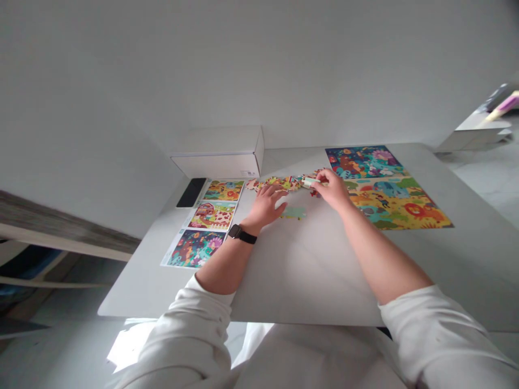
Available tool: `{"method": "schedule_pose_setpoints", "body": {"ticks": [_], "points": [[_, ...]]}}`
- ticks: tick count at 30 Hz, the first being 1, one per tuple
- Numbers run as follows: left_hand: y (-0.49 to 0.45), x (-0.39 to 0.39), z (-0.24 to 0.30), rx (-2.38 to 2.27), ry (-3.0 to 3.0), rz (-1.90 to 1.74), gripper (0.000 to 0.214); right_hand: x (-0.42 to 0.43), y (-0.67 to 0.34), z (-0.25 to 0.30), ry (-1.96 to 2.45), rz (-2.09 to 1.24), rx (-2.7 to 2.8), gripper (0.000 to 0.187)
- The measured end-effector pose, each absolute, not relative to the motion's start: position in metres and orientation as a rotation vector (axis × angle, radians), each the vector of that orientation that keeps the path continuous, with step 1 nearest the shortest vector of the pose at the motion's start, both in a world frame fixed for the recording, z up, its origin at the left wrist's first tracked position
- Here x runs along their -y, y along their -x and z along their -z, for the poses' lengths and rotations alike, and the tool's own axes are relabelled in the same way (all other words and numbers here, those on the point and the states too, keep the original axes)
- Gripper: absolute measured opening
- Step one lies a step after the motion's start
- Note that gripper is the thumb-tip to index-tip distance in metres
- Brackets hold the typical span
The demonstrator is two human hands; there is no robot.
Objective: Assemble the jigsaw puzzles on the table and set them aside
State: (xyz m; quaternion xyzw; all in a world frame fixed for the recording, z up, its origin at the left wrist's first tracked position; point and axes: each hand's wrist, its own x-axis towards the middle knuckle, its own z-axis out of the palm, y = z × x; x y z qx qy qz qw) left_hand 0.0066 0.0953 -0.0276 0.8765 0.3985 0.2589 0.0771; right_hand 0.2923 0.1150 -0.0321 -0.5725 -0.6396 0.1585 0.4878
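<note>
My right hand (pixel 333 187) pinches a pale green puzzle piece (pixel 310 182) at the right end of a pile of loose puzzle pieces (pixel 279 182). My left hand (pixel 267 205) rests at the near side of that pile with its fingers spread, and nothing shows in its grasp. Just right of the left thumb, a small joined strip of pale green puzzle pieces (pixel 294 213) lies flat on the table. A black watch (pixel 242 234) is on my left wrist.
Two assembled puzzles (pixel 399 202) lie at the right. On the left are three picture sheets (pixel 211 216) and a dark phone (pixel 192 193). A white box (pixel 219 154) stands at the back against the wall. The white table (pixel 300 286) has its near edge at my body.
</note>
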Motion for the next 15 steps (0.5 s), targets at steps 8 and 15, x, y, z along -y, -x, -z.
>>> {"method": "schedule_pose_setpoints", "body": {"ticks": [8, 15], "points": [[-0.031, -0.075, 0.024, -1.138, -2.541, -0.720, 0.027, -0.096, -0.333, -0.014, 1.123, -0.612, 1.285, 0.039], [-0.028, -0.074, 0.032, -1.157, -2.631, -0.569, 0.022, -0.060, -0.321, 0.020, 1.221, -0.774, 1.328, 0.042]]}}
